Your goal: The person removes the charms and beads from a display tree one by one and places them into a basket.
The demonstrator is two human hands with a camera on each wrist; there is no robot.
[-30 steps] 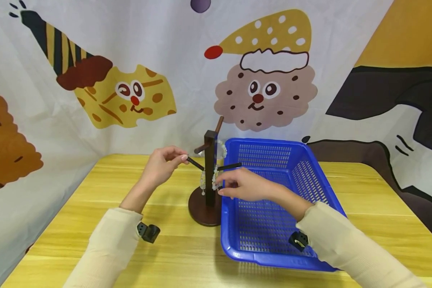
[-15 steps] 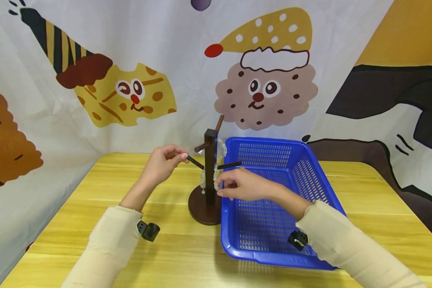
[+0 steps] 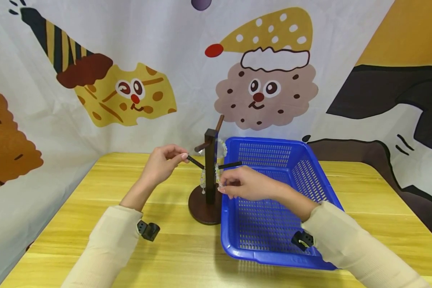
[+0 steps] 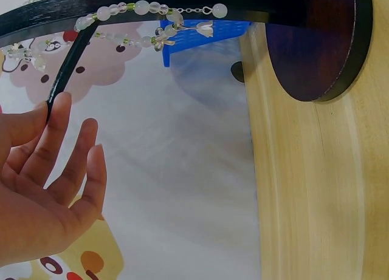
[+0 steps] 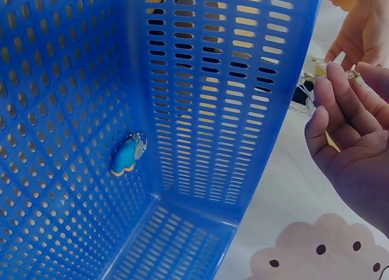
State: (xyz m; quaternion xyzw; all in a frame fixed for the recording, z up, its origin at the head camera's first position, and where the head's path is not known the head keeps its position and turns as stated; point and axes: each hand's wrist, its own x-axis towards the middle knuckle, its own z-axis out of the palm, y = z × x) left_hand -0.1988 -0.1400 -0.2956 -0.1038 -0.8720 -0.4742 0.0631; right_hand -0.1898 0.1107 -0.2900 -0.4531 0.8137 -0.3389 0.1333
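A dark wooden stand (image 3: 209, 192) with a round base and several pegs is in the middle of the head view. The thumb and fingertips of my left hand (image 3: 161, 165) pinch the tip of its lower left peg (image 3: 196, 162). A pale beaded bracelet (image 4: 141, 8) hangs on that peg close to the post. On the lower right peg (image 3: 230, 164) hangs another beaded bracelet (image 3: 217, 172); my right hand (image 3: 250, 184) pinches its lower part between thumb and fingers. Those fingers partly hide it. A third string of beads (image 3: 223, 149) hangs behind the post, higher up.
A blue plastic basket (image 3: 288, 258) stands right of the stand, under my right forearm. Inside it lies a small blue piece with a metal ring (image 5: 126, 155). A printed cloth (image 3: 187, 92) hangs behind the wooden table (image 3: 180, 248).
My right hand's fingers have come together on the right bracelet and shifted slightly to the right, the beads moving with them. The left hand holds the same peg, unmoved.
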